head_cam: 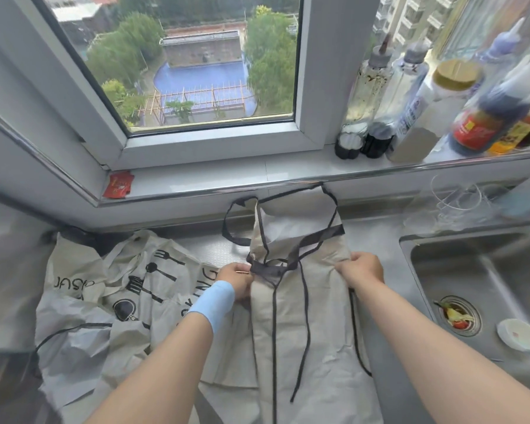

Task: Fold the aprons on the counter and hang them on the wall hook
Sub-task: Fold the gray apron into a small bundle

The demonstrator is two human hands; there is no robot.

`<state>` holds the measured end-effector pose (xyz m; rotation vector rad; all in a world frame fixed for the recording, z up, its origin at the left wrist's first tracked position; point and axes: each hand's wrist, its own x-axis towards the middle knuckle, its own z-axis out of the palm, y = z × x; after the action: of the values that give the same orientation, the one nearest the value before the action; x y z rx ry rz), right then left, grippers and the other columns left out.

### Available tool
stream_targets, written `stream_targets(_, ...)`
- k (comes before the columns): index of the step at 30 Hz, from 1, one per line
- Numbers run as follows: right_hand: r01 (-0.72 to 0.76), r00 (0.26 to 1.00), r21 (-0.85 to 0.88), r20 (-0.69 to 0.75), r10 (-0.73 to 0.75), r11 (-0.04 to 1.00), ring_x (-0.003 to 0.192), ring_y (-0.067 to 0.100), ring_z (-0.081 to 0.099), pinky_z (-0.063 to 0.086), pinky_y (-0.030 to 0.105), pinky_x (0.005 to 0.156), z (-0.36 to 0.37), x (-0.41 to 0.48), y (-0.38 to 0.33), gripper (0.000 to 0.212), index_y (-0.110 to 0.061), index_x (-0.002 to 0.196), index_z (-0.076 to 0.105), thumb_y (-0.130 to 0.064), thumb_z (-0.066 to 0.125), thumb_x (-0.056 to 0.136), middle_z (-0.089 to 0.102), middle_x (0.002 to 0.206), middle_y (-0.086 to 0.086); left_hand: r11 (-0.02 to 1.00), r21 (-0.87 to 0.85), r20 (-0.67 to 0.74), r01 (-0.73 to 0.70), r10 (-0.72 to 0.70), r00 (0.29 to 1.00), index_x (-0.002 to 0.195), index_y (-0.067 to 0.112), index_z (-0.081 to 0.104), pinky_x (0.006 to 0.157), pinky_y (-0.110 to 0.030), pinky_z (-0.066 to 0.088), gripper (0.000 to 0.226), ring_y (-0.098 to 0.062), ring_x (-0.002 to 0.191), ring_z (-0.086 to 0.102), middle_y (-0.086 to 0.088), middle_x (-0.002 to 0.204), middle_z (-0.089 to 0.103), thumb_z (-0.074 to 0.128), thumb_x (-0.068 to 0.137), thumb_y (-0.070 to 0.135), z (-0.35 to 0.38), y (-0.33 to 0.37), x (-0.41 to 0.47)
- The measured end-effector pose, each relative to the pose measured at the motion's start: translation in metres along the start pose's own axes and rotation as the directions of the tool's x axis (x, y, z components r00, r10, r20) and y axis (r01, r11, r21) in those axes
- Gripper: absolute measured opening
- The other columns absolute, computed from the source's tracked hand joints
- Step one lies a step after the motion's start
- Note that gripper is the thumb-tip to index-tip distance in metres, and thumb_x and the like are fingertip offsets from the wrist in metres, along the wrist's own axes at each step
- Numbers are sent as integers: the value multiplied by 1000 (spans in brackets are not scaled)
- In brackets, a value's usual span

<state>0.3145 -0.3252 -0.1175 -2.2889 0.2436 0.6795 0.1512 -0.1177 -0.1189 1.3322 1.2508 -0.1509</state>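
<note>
A beige apron with dark trim and long dark ties (300, 325) lies lengthwise on the steel counter (377, 240), folded into a narrow strip. My left hand (237, 278), with a blue band on the wrist, pinches its left edge at the waist. My right hand (361, 269) grips the right edge at the same height. A second, crumpled apron (110, 301) printed with black utensils and letters lies to the left, partly under my left arm. No wall hook is in view.
A steel sink (478, 289) sits at the right with food scraps in its drain and a small white dish (517, 334). Bottles and jars (435, 111) line the windowsill. Glass cups (459, 200) stand behind the sink. A red packet (118, 185) lies on the sill.
</note>
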Motion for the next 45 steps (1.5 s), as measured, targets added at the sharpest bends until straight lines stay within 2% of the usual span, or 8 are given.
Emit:
stream_targets(5,161,980,-173,-85,-178,972,105,33,59,49,36,85,-8,4,-11,56,-17,133,47,-10,64,81,45,134,12,949,313,-112,-16,53,992,105,20,51,82,-33,52,26,-30,91,61,-8,102,60,52,83,5,18,24,-1)
stream_targets(10,617,781,-243,73,-620,749,101,22,61,49,34,80,31,-19,-56,25,-25,109,64,-23,55,86,56,114,-2,954,298,-165,-1,52,985,99,21,62,90,-39,55,27,-33,97,68,-8,106,68,47,78,11,19,48,21)
stream_targets(15,621,779,-375,395,-487,689,95,20,62,49,32,78,85,-38,-103,35,-23,94,70,-55,60,85,68,99,-6,938,341,-15,61,-59,998,74,15,51,77,-36,59,7,-27,60,60,-11,66,57,58,74,14,20,37,0)
stream_targets(24,569,804,-48,241,-544,821,61,17,47,37,32,59,94,-23,-139,38,-15,58,49,-35,60,89,48,57,-5,925,378,50,-31,13,999,95,21,53,74,-27,53,36,-17,74,58,8,78,56,81,71,17,8,25,3)
stream_targets(32,386,786,228,426,-448,894,82,20,74,60,35,70,91,-21,-142,38,-14,130,59,-10,59,92,66,112,-1,889,437,85,-134,108,991,109,25,59,71,-26,48,48,-17,88,64,5,98,67,81,68,38,-9,27,11)
stream_targets(36,769,639,-106,158,-753,630,89,12,62,46,25,77,62,-31,-102,29,-18,103,71,-4,51,88,68,104,-6,805,570,-149,-165,299,943,92,17,71,85,-31,50,19,-30,99,62,-8,107,67,63,87,33,-5,44,21)
stream_targets(40,804,561,-401,269,-783,438,83,17,60,38,29,60,46,-25,-22,13,-23,84,65,-14,55,85,60,88,-9,789,588,-359,-178,451,817,103,15,53,84,-39,46,24,-31,99,54,-8,114,47,65,85,26,5,43,8)
stream_targets(45,790,579,-493,401,-710,365,101,17,50,44,30,77,52,-18,28,22,-24,106,65,-26,53,87,54,103,-7,549,799,-13,-246,425,905,101,25,54,84,-37,49,28,-26,100,58,2,110,53,46,81,9,6,11,-3)
